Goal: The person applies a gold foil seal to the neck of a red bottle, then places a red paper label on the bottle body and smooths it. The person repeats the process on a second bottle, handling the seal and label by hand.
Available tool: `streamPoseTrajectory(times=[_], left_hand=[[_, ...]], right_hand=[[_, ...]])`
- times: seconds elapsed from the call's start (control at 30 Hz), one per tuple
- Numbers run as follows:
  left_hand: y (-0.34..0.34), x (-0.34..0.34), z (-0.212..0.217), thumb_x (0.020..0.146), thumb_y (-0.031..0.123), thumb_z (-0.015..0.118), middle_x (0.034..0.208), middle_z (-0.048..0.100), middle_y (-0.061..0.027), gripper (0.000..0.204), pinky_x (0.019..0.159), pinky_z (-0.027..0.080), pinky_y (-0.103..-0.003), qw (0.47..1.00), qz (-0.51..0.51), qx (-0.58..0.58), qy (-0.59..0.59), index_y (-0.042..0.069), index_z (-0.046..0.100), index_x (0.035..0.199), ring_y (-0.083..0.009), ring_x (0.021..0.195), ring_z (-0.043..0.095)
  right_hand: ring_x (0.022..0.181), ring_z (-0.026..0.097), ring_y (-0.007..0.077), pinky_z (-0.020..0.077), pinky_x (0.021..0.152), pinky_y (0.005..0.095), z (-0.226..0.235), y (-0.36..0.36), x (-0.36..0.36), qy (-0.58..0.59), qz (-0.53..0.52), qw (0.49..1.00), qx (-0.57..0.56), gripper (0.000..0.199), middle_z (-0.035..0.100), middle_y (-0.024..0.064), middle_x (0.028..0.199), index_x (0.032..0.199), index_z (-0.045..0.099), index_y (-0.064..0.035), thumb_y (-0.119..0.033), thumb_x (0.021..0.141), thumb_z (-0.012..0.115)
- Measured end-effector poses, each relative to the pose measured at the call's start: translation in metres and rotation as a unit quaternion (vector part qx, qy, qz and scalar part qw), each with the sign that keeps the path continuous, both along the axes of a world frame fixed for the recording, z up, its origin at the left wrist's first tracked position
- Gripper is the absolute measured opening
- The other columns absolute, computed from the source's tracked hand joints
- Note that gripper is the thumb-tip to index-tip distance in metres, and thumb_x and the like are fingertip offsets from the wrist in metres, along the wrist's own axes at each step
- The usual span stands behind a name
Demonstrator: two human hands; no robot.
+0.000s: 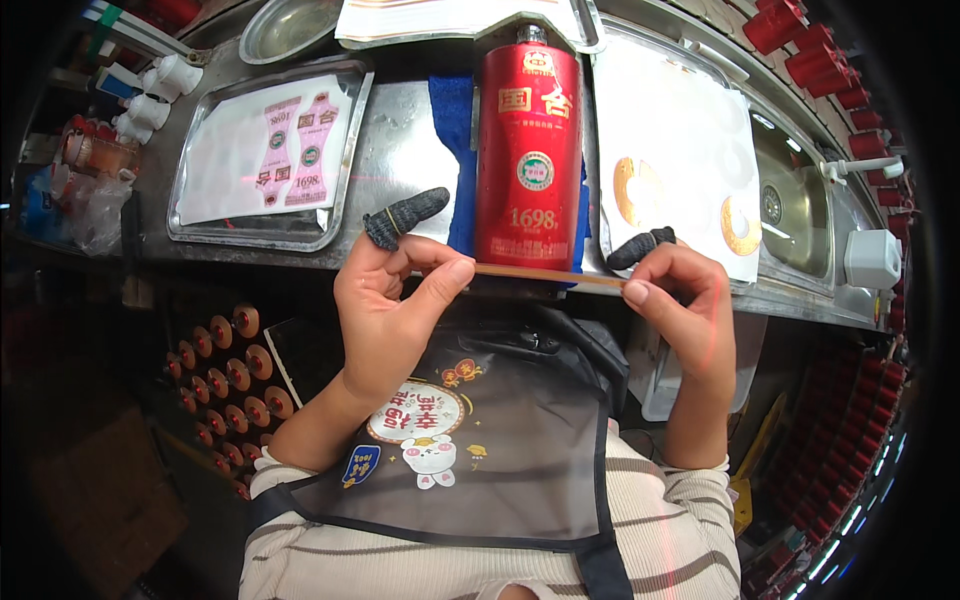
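Between my two hands stretches a narrow golden-brown strip [550,275], held taut along the near end of a red bottle [530,130]. My left hand [390,310] pinches the strip's left end between thumb and a finger. Its other end is pinched by my right hand [692,305]. One finger of each hand wears a dark knitted finger cover and sticks out from the grip. The bottle has gold lettering and a round white-and-green emblem, and its dark-topped neck points away from me. Under it lies a blue cloth [453,110]. Whether the strip touches the bottle, I cannot tell.
At left, a metal tray [183,222] holds a white sheet with pink decals [310,160]. White backing paper [690,180] with gold curved decals [636,190] lies right of the bottle, beside a sink [815,225]. Racks of red bottles [845,450] stand lower right.
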State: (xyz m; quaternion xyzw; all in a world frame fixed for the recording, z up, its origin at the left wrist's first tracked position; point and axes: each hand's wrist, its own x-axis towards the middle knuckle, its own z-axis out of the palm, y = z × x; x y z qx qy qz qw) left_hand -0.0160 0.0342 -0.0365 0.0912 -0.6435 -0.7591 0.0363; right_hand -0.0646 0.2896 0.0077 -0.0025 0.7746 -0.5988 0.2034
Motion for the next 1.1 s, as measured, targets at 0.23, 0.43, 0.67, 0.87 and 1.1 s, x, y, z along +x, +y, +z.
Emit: streamPoseTrajectory(times=[0.23,0.43,0.67,0.87,1.1], left_hand=[[0.005,-0.002,-0.026,0.088,0.0,0.073,0.086,0.07,-0.0027,0.02,0.07,0.048,-0.021,0.999,0.013,0.033,-0.007,0.0,0.06,0.103,-0.0058,0.076,0.063],[0.009,-0.006,-0.032,0.088,0.001,0.073,0.085,0.07,-0.0015,0.02,0.07,0.048,-0.02,0.999,0.011,0.037,-0.01,0.002,0.059,0.101,-0.0053,0.076,0.063],[0.008,-0.006,-0.032,0.088,0.003,0.074,0.085,0.069,-0.0003,0.026,0.07,0.047,-0.02,1.0,0.004,0.015,-0.009,0.001,0.06,0.11,-0.0045,0.075,0.062],[0.008,-0.007,-0.031,0.087,0.003,0.074,0.085,0.068,-0.0006,0.028,0.07,0.047,-0.021,1.0,0.005,0.002,-0.005,0.0,0.06,0.112,-0.005,0.075,0.062],[0.007,-0.006,-0.033,0.086,0.003,0.074,0.084,0.068,-0.0007,0.026,0.07,0.047,-0.022,1.0,0.006,-0.017,-0.002,0.001,0.06,0.108,-0.0055,0.075,0.061]], right_hand=[[0.067,0.044,-0.0006,0.0301,0.059,0.0175,-0.029,0.003,-0.008,-0.044,-0.002,0.997,-0.066,0.01,0.054,-0.0071,0.074,0.082,0.06,-0.0023,-0.006,0.088,0.067],[0.066,0.043,-0.0004,0.0304,0.058,0.018,-0.046,0.008,-0.008,-0.04,-0.01,0.997,-0.067,0.01,0.053,-0.0071,0.074,0.081,0.06,-0.0037,-0.007,0.088,0.066],[0.066,0.044,0.0005,0.0318,0.058,0.0189,-0.043,0.004,-0.006,-0.041,-0.022,0.998,-0.049,0.01,0.054,-0.0064,0.073,0.08,0.059,-0.0038,-0.008,0.088,0.065],[0.05,0.043,0.0017,0.0313,0.044,0.0187,-0.053,0.001,-0.006,-0.004,-0.024,0.998,-0.056,0.012,0.052,-0.0034,0.065,0.079,0.056,-0.0047,-0.011,0.088,0.063],[0.05,0.044,0.0021,0.0321,0.044,0.019,-0.056,0.0,-0.006,-0.016,-0.032,0.997,-0.072,0.013,0.053,-0.0026,0.065,0.078,0.056,-0.005,-0.011,0.087,0.063]])
